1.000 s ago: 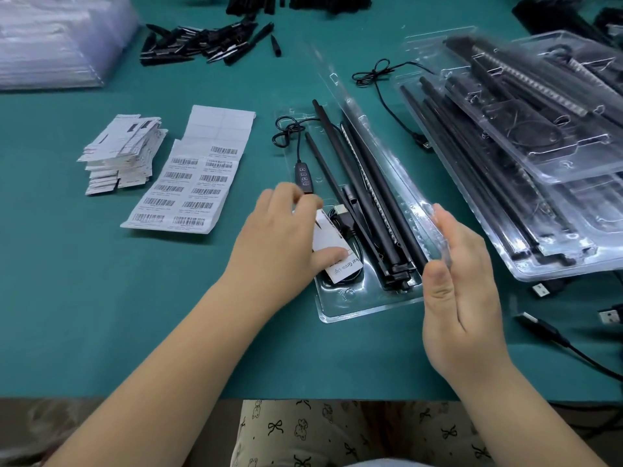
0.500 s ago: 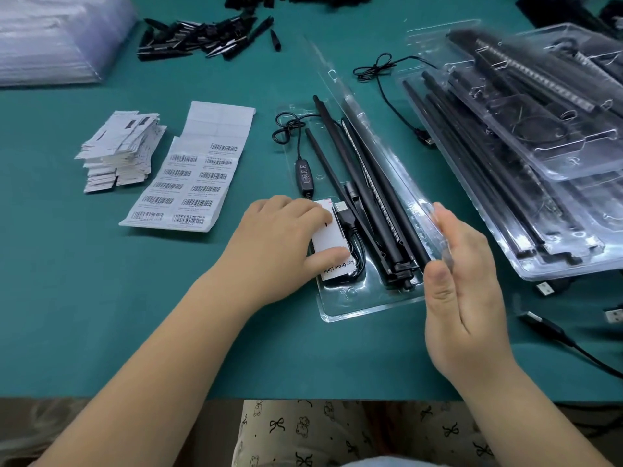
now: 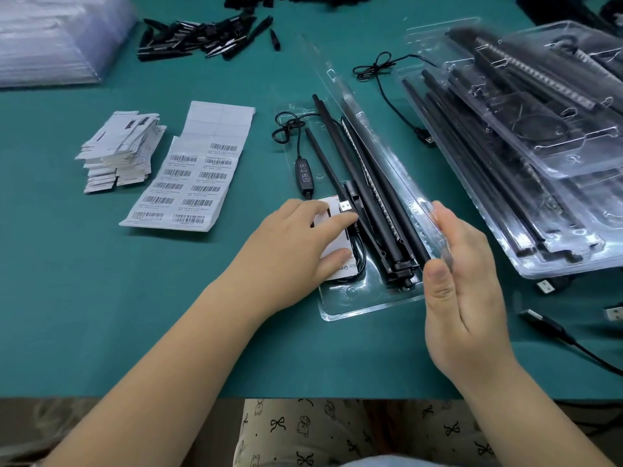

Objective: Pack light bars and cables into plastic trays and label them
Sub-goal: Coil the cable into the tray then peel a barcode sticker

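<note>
Left hand [image 3: 296, 246] flat, pressing card [image 3: 332, 230] into tray [image 3: 350, 306] | right hand [image 3: 462, 278] holding clear lid [image 3: 387, 139]

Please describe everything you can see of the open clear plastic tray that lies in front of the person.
The clear plastic clamshell tray lies flat on the green table, long axis running away from the person. Its moulded hollows hold black light bars, a black cable with an inline controller and a white printed card. The left hand presses fingers on that card. The hinged transparent lid stands raised along the right side, its near edge held by the right hand.
</note>
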Tool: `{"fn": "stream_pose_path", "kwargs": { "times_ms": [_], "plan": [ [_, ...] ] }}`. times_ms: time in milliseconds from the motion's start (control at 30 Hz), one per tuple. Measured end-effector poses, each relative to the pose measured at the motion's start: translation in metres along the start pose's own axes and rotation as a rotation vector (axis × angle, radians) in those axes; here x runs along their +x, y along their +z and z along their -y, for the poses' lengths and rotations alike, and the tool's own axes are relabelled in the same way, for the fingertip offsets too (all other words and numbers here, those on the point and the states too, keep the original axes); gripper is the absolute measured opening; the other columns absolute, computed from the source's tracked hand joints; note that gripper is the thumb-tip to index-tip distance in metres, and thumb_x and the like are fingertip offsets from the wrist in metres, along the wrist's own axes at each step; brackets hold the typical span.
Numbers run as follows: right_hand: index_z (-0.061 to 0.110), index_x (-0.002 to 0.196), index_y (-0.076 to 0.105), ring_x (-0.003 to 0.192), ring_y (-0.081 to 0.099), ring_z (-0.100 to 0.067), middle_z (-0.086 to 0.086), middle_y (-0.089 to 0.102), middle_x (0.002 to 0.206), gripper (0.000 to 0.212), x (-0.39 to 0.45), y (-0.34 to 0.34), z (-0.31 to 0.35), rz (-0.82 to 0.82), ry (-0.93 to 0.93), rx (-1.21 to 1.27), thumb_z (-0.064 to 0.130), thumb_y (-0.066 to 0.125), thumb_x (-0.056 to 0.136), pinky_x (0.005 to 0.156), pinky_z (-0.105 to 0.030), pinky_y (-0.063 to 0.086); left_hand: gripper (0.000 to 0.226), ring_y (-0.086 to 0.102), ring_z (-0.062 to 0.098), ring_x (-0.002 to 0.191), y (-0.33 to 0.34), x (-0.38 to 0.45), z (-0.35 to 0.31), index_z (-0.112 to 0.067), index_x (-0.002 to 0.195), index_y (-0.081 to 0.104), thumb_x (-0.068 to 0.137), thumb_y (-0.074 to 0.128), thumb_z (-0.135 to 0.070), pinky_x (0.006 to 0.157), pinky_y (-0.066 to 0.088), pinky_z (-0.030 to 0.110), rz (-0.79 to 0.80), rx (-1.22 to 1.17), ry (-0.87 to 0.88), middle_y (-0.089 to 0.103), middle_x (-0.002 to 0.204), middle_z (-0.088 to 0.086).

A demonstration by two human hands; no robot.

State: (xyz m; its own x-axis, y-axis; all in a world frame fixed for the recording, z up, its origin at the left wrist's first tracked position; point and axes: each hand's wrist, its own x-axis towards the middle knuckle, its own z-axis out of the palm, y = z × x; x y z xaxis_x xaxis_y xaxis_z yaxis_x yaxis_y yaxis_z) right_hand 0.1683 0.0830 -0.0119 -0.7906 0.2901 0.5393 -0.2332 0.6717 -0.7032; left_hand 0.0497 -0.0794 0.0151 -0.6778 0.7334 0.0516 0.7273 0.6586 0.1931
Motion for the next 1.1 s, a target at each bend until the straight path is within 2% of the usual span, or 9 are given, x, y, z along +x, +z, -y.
{"fn": "stream_pose_path", "kwargs": {
  "times_ms": [133,300,567,700,800,900,967,1033,1100],
  "plan": [
    [0.022,0.140,0.030,0.123,0.043,-0.013,0.026,0.037,0.134,0.051,0.000,-0.001,0.000,0.003,0.000,-0.002,0.051,0.023,0.099,0.101,-0.043,0.038,0.041,0.054,0.035,0.108,0.002,-0.001,-0.008,-0.009,0.124,0.063,0.091,0.063,-0.034,0.093,0.045,0.042,-0.130,0.026,0.008,0.051,0.137,0.016],
    [0.020,0.139,0.030,0.124,0.041,-0.007,0.026,0.037,0.133,0.050,0.000,0.000,0.000,0.003,-0.011,-0.011,0.050,0.023,0.099,0.103,-0.041,0.036,0.034,0.065,0.037,0.089,0.010,-0.001,-0.008,0.003,0.111,0.067,0.086,0.069,-0.020,0.080,0.055,0.043,-0.188,0.054,0.048,0.066,0.114,0.019],
    [0.022,0.139,0.029,0.125,0.040,-0.008,0.024,0.036,0.134,0.051,0.000,0.000,0.001,0.008,0.004,-0.008,0.052,0.023,0.098,0.106,-0.028,0.031,0.047,0.054,0.031,0.078,0.013,-0.001,-0.028,-0.003,0.109,0.067,0.092,0.035,-0.033,0.071,0.050,0.040,-0.201,0.040,-0.113,0.064,0.101,0.014],
    [0.022,0.139,0.030,0.126,0.037,-0.002,0.026,0.035,0.134,0.052,0.001,0.001,0.001,0.011,0.020,-0.002,0.053,0.023,0.098,0.106,-0.019,0.027,0.036,0.046,0.028,0.093,0.011,0.001,-0.024,-0.008,0.121,0.060,0.096,0.037,-0.020,0.083,0.044,0.038,-0.160,-0.002,-0.140,0.056,0.109,0.010],
    [0.021,0.139,0.030,0.126,0.036,0.000,0.026,0.035,0.134,0.052,0.001,0.000,0.002,0.017,0.021,-0.020,0.053,0.024,0.098,0.106,-0.017,0.026,0.042,0.040,0.025,0.102,0.009,0.004,-0.013,-0.015,0.136,0.049,0.095,0.041,-0.010,0.090,0.040,0.037,-0.091,-0.014,-0.108,0.051,0.117,0.006],
    [0.020,0.141,0.030,0.128,0.035,0.001,0.024,0.036,0.134,0.054,0.000,-0.001,0.004,-0.003,0.059,-0.001,0.053,0.024,0.098,0.107,-0.016,0.025,0.048,0.040,0.025,0.102,0.007,0.004,-0.006,-0.022,0.144,0.039,0.097,0.040,-0.013,0.092,0.039,0.037,-0.043,0.011,-0.061,0.048,0.120,0.004],
    [0.013,0.144,0.029,0.131,0.034,-0.005,0.009,0.039,0.138,0.059,0.004,-0.003,0.006,-0.038,0.126,-0.003,0.050,0.025,0.098,0.109,-0.020,0.025,0.047,0.041,0.024,0.106,0.008,0.003,-0.001,-0.027,0.146,0.035,0.100,0.038,-0.020,0.093,0.038,0.037,-0.041,0.024,-0.051,0.047,0.122,0.000],
    [0.003,0.145,0.022,0.134,0.031,-0.018,-0.007,0.032,0.141,0.063,0.009,-0.007,0.016,-0.099,0.123,-0.071,0.040,0.037,0.096,0.112,-0.033,0.027,0.046,0.040,0.022,0.111,0.009,0.000,0.001,-0.030,0.147,0.034,0.101,0.036,-0.026,0.094,0.035,0.034,-0.061,-0.004,-0.057,0.047,0.123,-0.003],
    [0.001,0.142,0.024,0.129,0.037,-0.028,-0.005,0.032,0.137,0.064,0.003,-0.018,0.029,-0.167,-0.006,-0.093,0.028,0.052,0.091,0.106,-0.040,0.034,0.047,0.039,0.020,0.115,0.012,-0.001,0.001,-0.031,0.147,0.032,0.101,0.038,-0.028,0.092,0.029,0.029,-0.094,-0.035,-0.071,0.049,0.121,-0.006]
  ]
}}
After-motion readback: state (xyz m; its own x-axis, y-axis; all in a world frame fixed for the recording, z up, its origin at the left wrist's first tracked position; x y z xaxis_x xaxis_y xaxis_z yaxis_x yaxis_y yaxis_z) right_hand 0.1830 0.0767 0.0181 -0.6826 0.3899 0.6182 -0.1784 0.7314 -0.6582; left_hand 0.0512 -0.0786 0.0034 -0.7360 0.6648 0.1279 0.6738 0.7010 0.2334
